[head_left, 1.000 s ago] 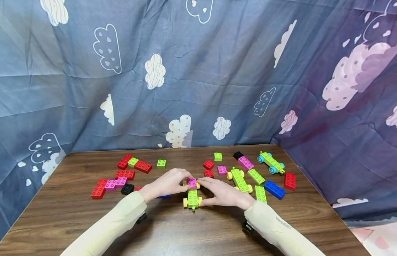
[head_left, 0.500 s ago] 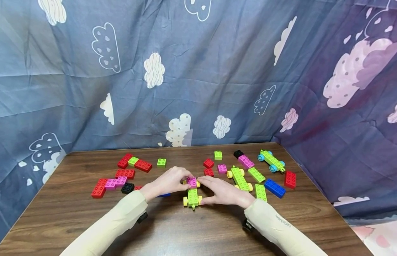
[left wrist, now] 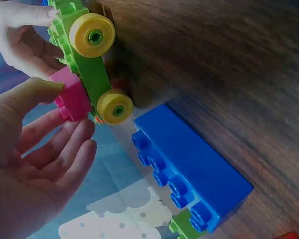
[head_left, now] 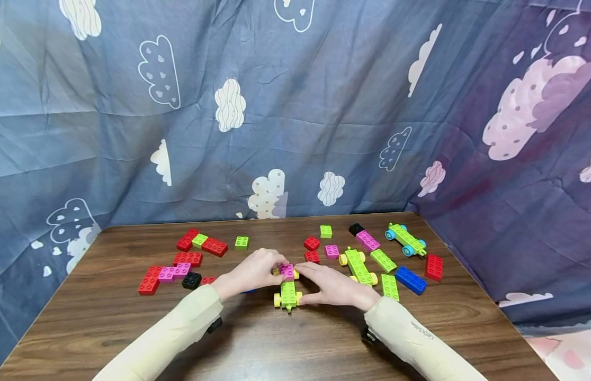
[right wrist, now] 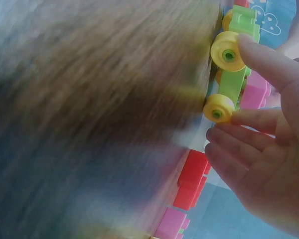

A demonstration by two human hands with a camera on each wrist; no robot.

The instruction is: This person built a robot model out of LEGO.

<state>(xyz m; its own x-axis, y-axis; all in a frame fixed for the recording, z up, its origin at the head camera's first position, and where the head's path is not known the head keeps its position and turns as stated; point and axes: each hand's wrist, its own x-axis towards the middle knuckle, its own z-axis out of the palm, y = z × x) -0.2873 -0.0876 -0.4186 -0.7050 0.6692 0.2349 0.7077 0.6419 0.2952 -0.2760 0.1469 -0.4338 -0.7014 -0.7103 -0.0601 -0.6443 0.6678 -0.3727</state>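
Note:
A lime-green toy car base (head_left: 288, 297) with yellow wheels stands on the table between both hands. A pink building brick (head_left: 286, 272) sits at its far end; the left wrist view shows it against the base's studs, but I cannot tell how firmly it is seated. My left hand (head_left: 254, 271) pinches this pink brick (left wrist: 74, 93) between thumb and fingers. With thumb and index finger, my right hand (head_left: 331, 284) holds the base along its right side, the thumb at the near wheel (right wrist: 228, 52) and the index finger at the far wheel (right wrist: 219, 108).
Beside the left hand lies a blue brick (left wrist: 194, 167), mostly hidden in the head view. Red bricks (head_left: 149, 280) and a black brick (head_left: 191, 280) lie farther left. Another yellow-wheeled base (head_left: 358, 267), a blue-wheeled one (head_left: 406, 239) and a blue brick (head_left: 410, 280) are on the right.

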